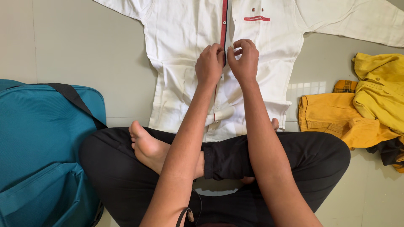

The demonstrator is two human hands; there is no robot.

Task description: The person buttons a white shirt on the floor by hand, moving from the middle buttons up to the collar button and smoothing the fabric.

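Fingers of both hands were bunched together at the front placket of the white shirt, pinched on the cloth. Left hand sat just left of the red-and-dark strip; right hand just right of it, thumb and forefinger curled in, fingertips of the two hands nearly touching. Whether a button lay between them could not be told; the knuckles hid it.

Judgement on method: the work at the placket would go best with both edges held flat and level, one hand steadying the buttonhole side, the other feeding from beneath, no pulling that would drag the shirt across the floor.

Shirt: spread front-up on the floor, directly under and beyond the fingers, sleeves out to either side. A short red bar with two small dark marks showed on the chest, up and right of the fingers. Below the fingers, toward the person's crossed legs, the hem was rumpled and partly open.

Left of the fingers, well apart: a teal bag. Right of them, well apart: a heap of yellow clothes.
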